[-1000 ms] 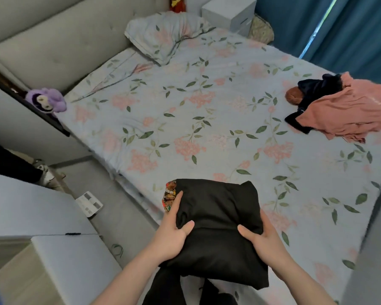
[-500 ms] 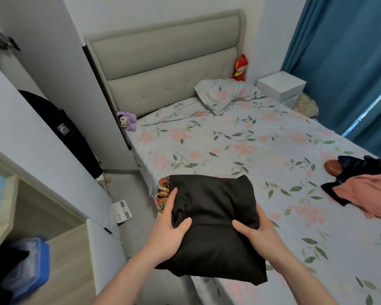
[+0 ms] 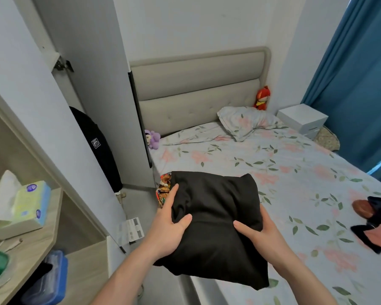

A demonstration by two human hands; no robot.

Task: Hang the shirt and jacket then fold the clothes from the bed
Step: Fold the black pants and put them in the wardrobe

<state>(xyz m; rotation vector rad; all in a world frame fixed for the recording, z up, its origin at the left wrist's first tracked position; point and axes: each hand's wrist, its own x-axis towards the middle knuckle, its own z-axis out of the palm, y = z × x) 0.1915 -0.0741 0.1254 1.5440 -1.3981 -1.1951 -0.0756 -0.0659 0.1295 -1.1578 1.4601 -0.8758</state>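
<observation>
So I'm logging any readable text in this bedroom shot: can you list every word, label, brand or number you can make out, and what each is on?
No text here can be read.
Black jacket hanging by the wardrobe: a white square chest logo, too small to read.
Tissue pack on the shelf: round blue marks, blurred.
White paper on the floor: grey printed blocks, illegible.
Folded black garment held by the left hand and right hand: no print visible.
</observation>
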